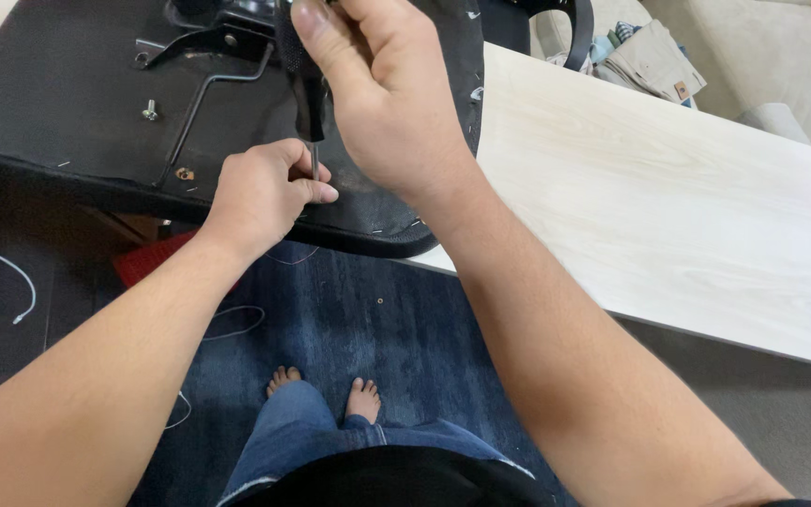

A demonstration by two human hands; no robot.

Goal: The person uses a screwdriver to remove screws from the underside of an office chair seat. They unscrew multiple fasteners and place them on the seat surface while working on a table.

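Table (668, 207) edge bears seat (68, 103); hands grip screwdriver (304, 89).

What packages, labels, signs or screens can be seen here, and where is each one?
Small tag: a tiny brown square patch on the folded beige clothes at the top right, beyond the pale wooden table.
No packages, signs or screens show anywhere else in the view.
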